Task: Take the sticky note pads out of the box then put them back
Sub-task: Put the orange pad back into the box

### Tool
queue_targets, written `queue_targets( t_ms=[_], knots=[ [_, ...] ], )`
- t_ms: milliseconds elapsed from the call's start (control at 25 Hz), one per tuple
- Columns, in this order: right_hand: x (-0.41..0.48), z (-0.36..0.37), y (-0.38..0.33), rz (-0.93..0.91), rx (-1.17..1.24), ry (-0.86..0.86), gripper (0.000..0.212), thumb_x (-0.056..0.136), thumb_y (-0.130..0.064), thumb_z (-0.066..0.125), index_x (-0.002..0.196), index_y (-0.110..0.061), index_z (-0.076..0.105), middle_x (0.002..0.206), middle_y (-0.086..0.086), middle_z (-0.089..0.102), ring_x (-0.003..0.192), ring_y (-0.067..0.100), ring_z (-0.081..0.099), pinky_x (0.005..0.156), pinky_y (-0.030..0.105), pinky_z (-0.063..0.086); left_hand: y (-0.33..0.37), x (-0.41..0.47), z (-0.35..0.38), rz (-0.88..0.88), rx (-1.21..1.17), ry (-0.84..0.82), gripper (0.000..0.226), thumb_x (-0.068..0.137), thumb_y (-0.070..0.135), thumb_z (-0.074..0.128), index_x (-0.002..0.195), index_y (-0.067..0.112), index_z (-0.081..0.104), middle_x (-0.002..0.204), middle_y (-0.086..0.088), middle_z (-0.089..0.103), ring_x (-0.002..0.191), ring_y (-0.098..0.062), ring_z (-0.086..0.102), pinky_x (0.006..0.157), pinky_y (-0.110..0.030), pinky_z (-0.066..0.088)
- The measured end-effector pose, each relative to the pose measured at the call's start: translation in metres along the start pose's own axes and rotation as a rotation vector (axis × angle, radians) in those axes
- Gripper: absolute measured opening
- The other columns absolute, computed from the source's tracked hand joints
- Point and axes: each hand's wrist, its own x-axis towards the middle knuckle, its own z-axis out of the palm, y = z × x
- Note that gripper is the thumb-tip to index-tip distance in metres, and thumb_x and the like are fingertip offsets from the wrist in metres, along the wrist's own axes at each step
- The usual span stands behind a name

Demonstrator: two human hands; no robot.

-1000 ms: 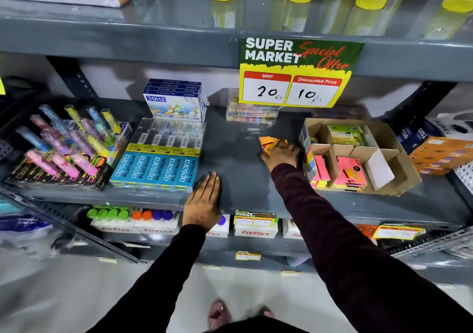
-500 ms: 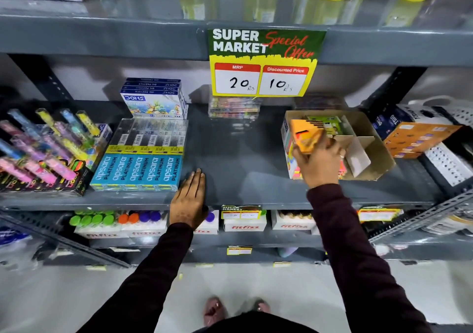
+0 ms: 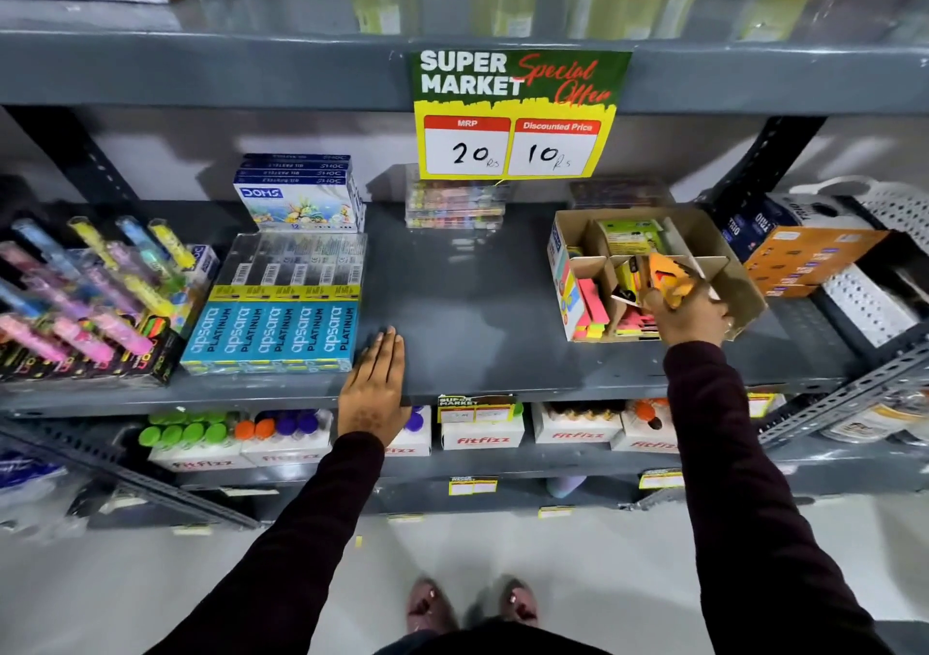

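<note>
A brown cardboard box [image 3: 749, 297] with inner dividers stands on the right of the grey middle shelf [image 3: 477, 312]. It holds pink sticky note pads [image 3: 590, 297] at its left and a green pad [image 3: 628, 237] at the back. My right hand [image 3: 686, 310] is over the box's front compartment, shut on an orange sticky note pad [image 3: 668, 272] that is tilted into the box. My left hand [image 3: 374, 388] lies flat on the shelf's front edge, fingers together, holding nothing.
Blue apsara pencil boxes [image 3: 274, 332] lie just left of my left hand, with a stack of DOMS boxes [image 3: 301, 196] behind and coloured pens [image 3: 85, 292] at far left. Orange packets [image 3: 809, 262] sit right of the box. A price sign [image 3: 518, 116] hangs above. Fitfizz cartons [image 3: 482, 433] fill the lower shelf.
My right hand picked the orange pad up from the shelf, carried it right and now lowers it into the box. My left hand has stayed on the shelf edge.
</note>
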Motion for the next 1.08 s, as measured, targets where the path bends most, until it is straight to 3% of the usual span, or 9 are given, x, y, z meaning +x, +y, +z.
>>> queue_targets(
  t_ms=[160, 280, 440, 520, 880, 1080],
  knots=[
    [-0.002, -0.008, 0.002, -0.049, -0.065, 0.130, 0.070, 0.090, -0.040, 0.057, 0.136, 0.008, 0.037, 0.126, 0.043, 0.044, 0.121, 0.053, 0.040, 0.107, 0.053, 0.029, 0.002, 0.002, -0.003, 0.030, 0.009, -0.001, 0.084, 0.055, 0.013, 0.083, 0.129, -0.009, 0.049, 0.134, -0.025, 0.053, 0.121, -0.038, 0.053, 0.097, -0.051, 0.044],
    [-0.003, -0.003, -0.001, -0.044, -0.110, 0.051, 0.076, 0.089, -0.044, 0.059, 0.140, 0.006, 0.033, 0.131, 0.043, 0.042, 0.125, 0.052, 0.038, 0.108, 0.052, 0.029, 0.001, 0.001, -0.003, 0.025, 0.007, -0.004, 0.083, 0.056, 0.014, 0.084, 0.128, -0.009, 0.050, 0.133, -0.026, 0.054, 0.120, -0.039, 0.054, 0.096, -0.052, 0.044],
    [0.003, 0.001, 0.000, 0.076, 0.204, -0.066, 0.069, 0.088, -0.045, 0.058, 0.138, -0.001, 0.039, 0.137, 0.031, 0.047, 0.128, 0.043, 0.043, 0.112, 0.048, 0.034, -0.001, 0.002, -0.005, 0.021, 0.012, -0.009, 0.083, 0.056, 0.017, 0.084, 0.128, -0.008, 0.051, 0.133, -0.024, 0.054, 0.121, -0.037, 0.054, 0.097, -0.050, 0.045],
    [0.004, 0.003, 0.002, 0.083, 0.246, -0.090, 0.071, 0.088, -0.050, 0.057, 0.137, -0.001, 0.040, 0.138, 0.027, 0.048, 0.128, 0.041, 0.046, 0.111, 0.047, 0.037, 0.000, 0.002, -0.004, 0.031, 0.009, -0.008, 0.083, 0.056, 0.019, 0.085, 0.127, -0.008, 0.051, 0.132, -0.024, 0.055, 0.120, -0.037, 0.054, 0.096, -0.049, 0.045],
    [0.010, 0.009, -0.004, 0.074, 0.141, -0.114, 0.068, 0.087, -0.044, 0.062, 0.139, -0.004, 0.043, 0.139, 0.021, 0.052, 0.131, 0.039, 0.045, 0.111, 0.048, 0.038, 0.000, 0.001, -0.003, 0.034, -0.003, -0.018, 0.085, 0.054, 0.018, 0.088, 0.125, -0.010, 0.052, 0.131, -0.028, 0.054, 0.119, -0.041, 0.054, 0.094, -0.052, 0.046],
    [0.008, 0.012, -0.009, 0.072, -0.068, -0.056, 0.071, 0.078, -0.048, 0.071, 0.130, -0.003, 0.050, 0.130, 0.023, 0.058, 0.124, 0.040, 0.052, 0.104, 0.048, 0.044, -0.001, 0.001, -0.004, 0.036, -0.007, -0.029, 0.089, 0.053, 0.020, 0.088, 0.128, -0.009, 0.050, 0.133, -0.027, 0.053, 0.121, -0.039, 0.052, 0.096, -0.050, 0.045]
  ],
)
